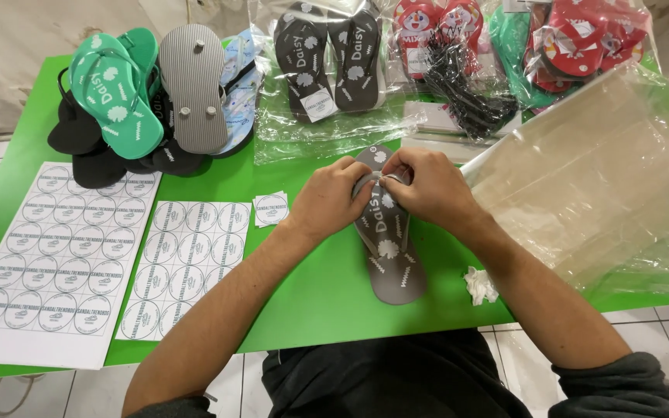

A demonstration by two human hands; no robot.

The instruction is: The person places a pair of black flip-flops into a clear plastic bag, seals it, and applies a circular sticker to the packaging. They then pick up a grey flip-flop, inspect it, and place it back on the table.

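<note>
A grey flip-flop (391, 255) with white flower prints lies on the green table (311, 294), toe end pointing away from me. My left hand (328, 199) and my right hand (427, 186) both grip its strap near the toe, fingers pinched together over it. The toe part of the sandal is hidden under my fingers.
Two sheets of round stickers (56, 255) (187, 263) lie at the left, with one cut sticker (270, 209) beside them. A pile of green, grey and black flip-flops (149, 101) sits at the back left. Bagged sandal pairs (327, 62) line the back. A stack of clear plastic bags (598, 186) lies right. A crumpled paper scrap (480, 285) sits near the edge.
</note>
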